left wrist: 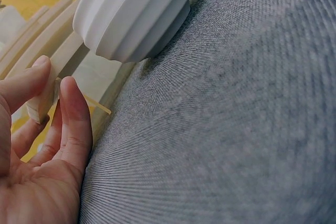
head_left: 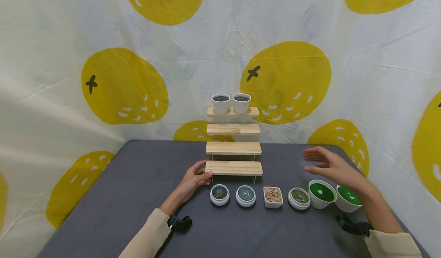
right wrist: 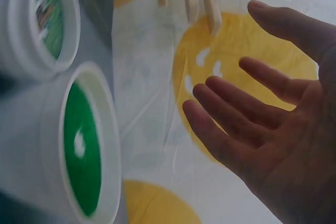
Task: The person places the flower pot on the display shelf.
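Four wooden steps make up the stand [head_left: 233, 148] at the centre of the head view, and steadying or adjusting it looks like the step in hand. At the stand's lower left, the left hand [head_left: 192, 178] pinches the end of the lowest step [head_left: 234, 168], thumb on one side of the board and fingers round the other. That hold is best kept gentle and low, I judge: the step rests on thin legs [head_left: 255, 180], and a tug at one end would probably rock the frame and jostle the two white pots [head_left: 221, 106] on the top step [head_left: 255, 113], upper centre. Any shift should be slow and level. The ribbed pot [head_left: 219, 201] just below the stand's left end sits near the left hand, so fingers and wrist want to be kept clear of it. Toward the right of the frame, the right hand [head_left: 330, 166] hangs in the air, fingers extended and thumb apart, holding nothing, near the two green-filled pots [head_left: 322, 197] on the bench [head_left: 103, 208]. Were it to share the support, it should pass above the pots and take the opposite end of the same step, so both sides bear evenly.
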The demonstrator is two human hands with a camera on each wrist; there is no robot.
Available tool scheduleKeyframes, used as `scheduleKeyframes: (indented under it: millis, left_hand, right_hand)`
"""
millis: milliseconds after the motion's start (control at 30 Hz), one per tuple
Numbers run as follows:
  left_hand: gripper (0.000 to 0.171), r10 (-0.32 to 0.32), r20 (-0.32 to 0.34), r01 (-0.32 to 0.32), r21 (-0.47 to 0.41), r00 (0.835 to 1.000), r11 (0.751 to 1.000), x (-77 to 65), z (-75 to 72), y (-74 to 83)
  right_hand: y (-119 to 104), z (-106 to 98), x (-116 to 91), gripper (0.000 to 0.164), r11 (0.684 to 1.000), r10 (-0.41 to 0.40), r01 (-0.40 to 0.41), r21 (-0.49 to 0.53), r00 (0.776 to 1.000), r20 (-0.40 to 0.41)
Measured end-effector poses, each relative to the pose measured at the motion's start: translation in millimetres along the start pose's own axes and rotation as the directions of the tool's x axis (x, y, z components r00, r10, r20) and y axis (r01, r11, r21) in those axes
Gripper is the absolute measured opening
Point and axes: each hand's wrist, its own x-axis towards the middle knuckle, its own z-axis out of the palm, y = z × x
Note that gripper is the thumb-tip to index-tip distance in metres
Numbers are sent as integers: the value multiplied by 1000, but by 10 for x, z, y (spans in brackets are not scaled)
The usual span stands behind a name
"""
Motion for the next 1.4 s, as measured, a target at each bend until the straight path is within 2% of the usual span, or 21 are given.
scheduleKeyframes:
  millis: [167, 333, 500, 667, 833, 967, 1200, 1400]
  left_hand:
    - [69, -5, 1, 5, 12, 1000, 1000, -2, 15, -2]
    - [70, -5, -5, 5, 15, 1000, 1000, -5, 13, 1]
    - [70, -6, -11, 6, 0, 1000, 1000, -5, -2, 13]
    - [70, -4, -15, 4, -3, 1000, 1000, -6, -8, 28]
    - [71, -7, -6, 7, 2, 1000, 1000, 5, -1, 24]
    - [71, -16, -1, 16, 4, 1000, 1000, 13, 0, 1]
    - [70, -9, -11, 9, 1, 1000, 1000, 18, 3, -13]
    - [70, -6, -7, 6, 4, 1000, 1000, 1, 11, 3]
  right_hand:
    - [181, -82, -145, 50, 998, 21, -21, -65, 1000, -3]
    - [357, -153, -255, 50, 997, 11, -10, -71, 1000, 18]
    - [478, -229, -316, 55, 1000, 0, 2, -13, 990, 138]
    - [555, -294, -353, 62, 999, 0, -14, 47, 957, 289]
    - [611, -292, -368, 69, 998, 6, -30, 63, 935, 356]
    - [641, -241, -364, 72, 998, 22, -42, 44, 925, 380]
    - [658, -195, -343, 77, 998, 41, -53, 22, 922, 384]
    - [669, -187, -304, 77, 999, 9, -26, 36, 917, 398]
